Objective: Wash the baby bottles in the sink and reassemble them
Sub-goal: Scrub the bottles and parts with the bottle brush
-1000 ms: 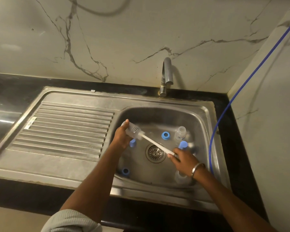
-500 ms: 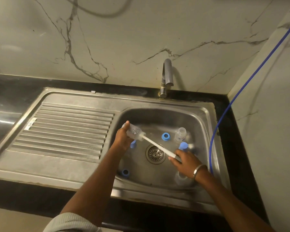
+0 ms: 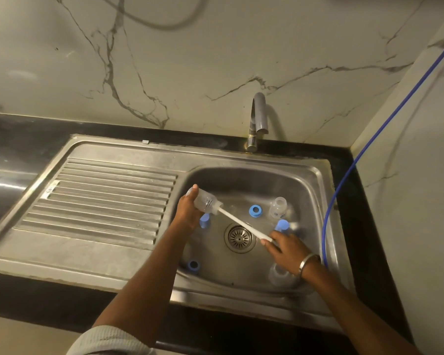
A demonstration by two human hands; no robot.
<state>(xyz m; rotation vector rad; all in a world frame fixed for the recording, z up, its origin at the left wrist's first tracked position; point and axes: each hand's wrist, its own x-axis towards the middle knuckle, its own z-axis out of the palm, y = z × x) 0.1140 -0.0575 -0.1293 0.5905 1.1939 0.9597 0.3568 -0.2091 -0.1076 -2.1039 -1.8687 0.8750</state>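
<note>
Left hand (image 3: 187,211) grips bottle (image 3: 205,201) (tilted), right hand (image 3: 283,245) pinches brush handle (image 3: 244,225) — over sink (image 3: 315,190)

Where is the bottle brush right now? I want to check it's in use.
In the head view, the bottle brush slants across the sink basin above the drain: its head is inside the bottle gripped by the left hand, its handle in the right hand.

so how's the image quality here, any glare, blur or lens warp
Head view: dim, warm light; bright glare streak on the steel counter at far left; wide-angle warp bows the black counter edge and the thin blue hose; the clear plastic bottle in the left hand and the white brush handle in the right hand look slightly soft.
</note>
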